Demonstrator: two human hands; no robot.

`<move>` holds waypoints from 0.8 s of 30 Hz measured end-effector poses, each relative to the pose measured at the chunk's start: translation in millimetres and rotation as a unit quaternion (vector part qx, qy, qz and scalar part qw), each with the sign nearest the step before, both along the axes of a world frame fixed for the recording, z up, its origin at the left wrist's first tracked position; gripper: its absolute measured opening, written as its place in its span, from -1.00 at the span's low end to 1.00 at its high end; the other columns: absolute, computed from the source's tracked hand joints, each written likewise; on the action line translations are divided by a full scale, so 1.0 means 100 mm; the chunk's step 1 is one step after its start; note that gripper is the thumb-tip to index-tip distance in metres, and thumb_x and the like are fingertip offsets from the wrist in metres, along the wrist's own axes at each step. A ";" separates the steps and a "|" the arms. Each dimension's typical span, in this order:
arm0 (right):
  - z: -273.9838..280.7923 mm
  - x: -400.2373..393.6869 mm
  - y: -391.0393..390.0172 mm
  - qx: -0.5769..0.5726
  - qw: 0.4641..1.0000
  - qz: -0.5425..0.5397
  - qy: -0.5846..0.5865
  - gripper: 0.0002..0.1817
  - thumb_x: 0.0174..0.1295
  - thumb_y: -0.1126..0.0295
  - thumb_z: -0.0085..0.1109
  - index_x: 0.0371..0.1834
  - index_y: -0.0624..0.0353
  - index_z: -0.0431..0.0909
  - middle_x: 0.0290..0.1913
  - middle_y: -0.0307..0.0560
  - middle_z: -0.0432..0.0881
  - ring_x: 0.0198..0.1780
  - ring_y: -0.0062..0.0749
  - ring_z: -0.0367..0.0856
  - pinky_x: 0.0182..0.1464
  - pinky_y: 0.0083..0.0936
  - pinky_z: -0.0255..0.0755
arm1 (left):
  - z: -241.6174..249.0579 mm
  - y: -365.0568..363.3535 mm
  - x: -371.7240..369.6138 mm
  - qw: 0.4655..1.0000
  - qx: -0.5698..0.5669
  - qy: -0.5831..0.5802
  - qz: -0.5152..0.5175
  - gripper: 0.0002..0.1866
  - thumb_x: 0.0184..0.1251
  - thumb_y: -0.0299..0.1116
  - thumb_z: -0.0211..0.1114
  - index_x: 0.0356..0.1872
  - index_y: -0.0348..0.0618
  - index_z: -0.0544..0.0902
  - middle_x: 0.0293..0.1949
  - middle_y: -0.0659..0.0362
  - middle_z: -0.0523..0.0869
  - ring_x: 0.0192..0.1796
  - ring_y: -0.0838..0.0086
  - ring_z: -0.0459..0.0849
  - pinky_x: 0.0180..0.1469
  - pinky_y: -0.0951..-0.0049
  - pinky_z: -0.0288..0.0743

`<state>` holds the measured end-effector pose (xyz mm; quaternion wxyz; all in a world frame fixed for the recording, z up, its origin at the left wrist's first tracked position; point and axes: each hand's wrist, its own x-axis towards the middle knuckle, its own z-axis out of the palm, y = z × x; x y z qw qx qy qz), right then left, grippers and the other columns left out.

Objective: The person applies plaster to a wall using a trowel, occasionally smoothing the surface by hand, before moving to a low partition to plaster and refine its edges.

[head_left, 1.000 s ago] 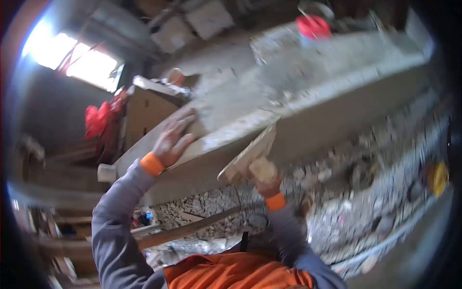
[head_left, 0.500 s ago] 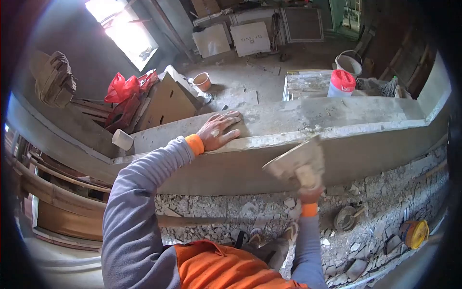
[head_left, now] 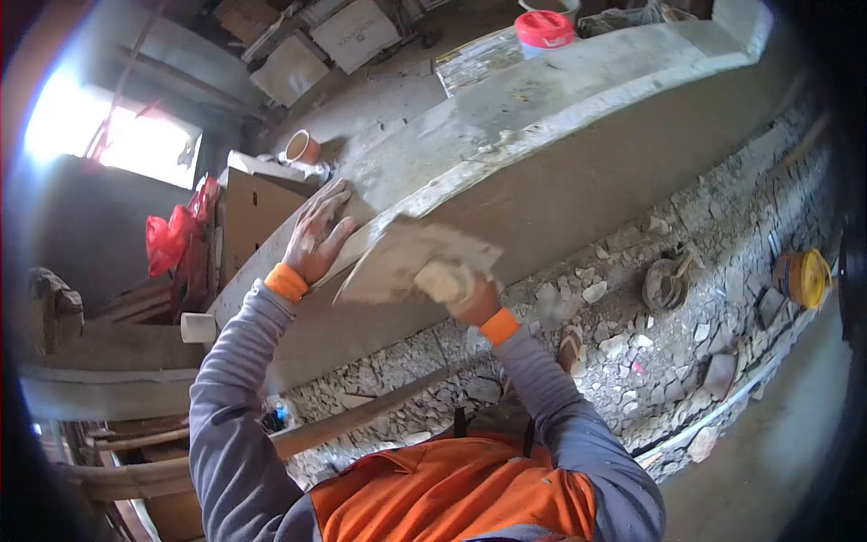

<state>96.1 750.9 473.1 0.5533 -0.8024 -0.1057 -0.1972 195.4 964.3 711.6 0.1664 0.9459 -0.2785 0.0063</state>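
My left hand (head_left: 320, 235) lies on the top of a low plastered wall (head_left: 623, 172), fingers stretched out toward the room beyond. My right hand (head_left: 476, 303) is closed around the pale handle of a plastering trowel (head_left: 393, 262). The trowel's broad, mortar-smeared blade is tilted close to the wall's top edge, just right of my left hand. Its blurred outline does not show whether it touches the wall. Rough whitish mortar (head_left: 533, 134) runs along that edge.
Rubble (head_left: 623, 316) covers the ground at my feet, with a wooden pole (head_left: 361, 411) across it. A mortar pot (head_left: 666, 285) and a yellow bucket (head_left: 802, 278) stand at right. Beyond the wall are a red-lidded bucket (head_left: 545, 32) and a cardboard box (head_left: 257, 217). A white cup (head_left: 198, 327) is at left.
My right hand has swung the trowel left along the wall, close to my left hand. The view has turned, so the wall now slants. My left hand remains on the wall top.
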 end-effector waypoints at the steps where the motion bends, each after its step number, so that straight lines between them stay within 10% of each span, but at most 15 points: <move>1: 0.08 -0.12 0.07 0.008 1.000 -0.022 -0.004 -0.50 -0.19 0.31 0.33 -0.09 0.19 0.50 -0.30 0.09 0.61 -0.29 0.07 0.61 -0.29 -0.13 0.51 | 0.01 0.00 -0.01 1.000 0.000 0.003 0.002 -0.51 0.33 -0.19 0.12 0.18 -0.31 0.43 0.30 -0.09 0.36 0.39 0.08 0.25 0.40 0.23 0.06; 10: -0.34 0.55 -0.80 0.079 0.925 -0.371 0.015 -0.44 -0.25 0.26 0.31 -0.08 0.18 0.48 -0.25 0.14 0.58 -0.26 0.11 0.59 -0.20 -0.05 0.49 | 0.02 -0.09 -0.03 0.999 -0.031 0.026 0.015 -0.55 0.32 -0.30 0.10 0.16 -0.35 0.43 0.27 -0.11 0.39 0.36 0.11 0.31 0.37 0.26 0.11; 14: -0.54 1.06 -2.05 -0.067 0.829 -0.551 -0.073 -0.37 -0.07 0.20 0.23 0.07 0.34 0.38 -0.16 0.18 0.59 -0.21 0.12 0.61 -0.14 -0.11 0.52 | 0.02 -0.13 -0.01 0.998 -0.045 0.041 0.021 -0.51 0.28 -0.30 0.10 0.19 -0.37 0.40 0.29 -0.12 0.37 0.37 0.10 0.28 0.38 0.27 0.08; 19: -0.29 1.69 -3.87 -0.003 0.857 -0.504 -0.107 -0.54 0.06 0.26 0.16 0.01 0.27 0.48 -0.07 0.20 0.62 -0.10 0.11 0.61 -0.06 -0.15 0.51 | 0.02 -0.19 0.05 0.999 -0.015 0.034 0.010 -0.45 0.31 -0.18 0.07 0.20 -0.39 0.38 0.31 -0.14 0.34 0.38 0.05 0.25 0.39 0.22 0.05; 22: -0.48 2.04 -4.96 -0.221 0.769 -0.594 0.088 -0.60 0.08 0.19 0.21 -0.05 0.15 0.56 -0.03 0.11 0.63 -0.11 0.02 0.63 -0.07 -0.22 0.52 | 0.05 -0.23 0.08 0.999 0.007 0.032 0.006 -0.38 0.33 -0.04 0.06 0.20 -0.40 0.38 0.30 -0.16 0.33 0.39 0.03 0.24 0.39 0.19 0.03; 24: -0.63 2.04 -5.50 -0.506 0.695 -0.511 -0.018 -0.55 0.06 0.13 0.26 -0.02 0.12 0.57 0.05 0.08 0.59 -0.03 0.00 0.59 0.07 -0.20 0.44 | 0.05 -0.21 0.12 0.999 0.013 0.033 -0.001 -0.40 0.32 -0.07 0.06 0.20 -0.40 0.38 0.31 -0.16 0.32 0.39 0.03 0.23 0.40 0.17 0.03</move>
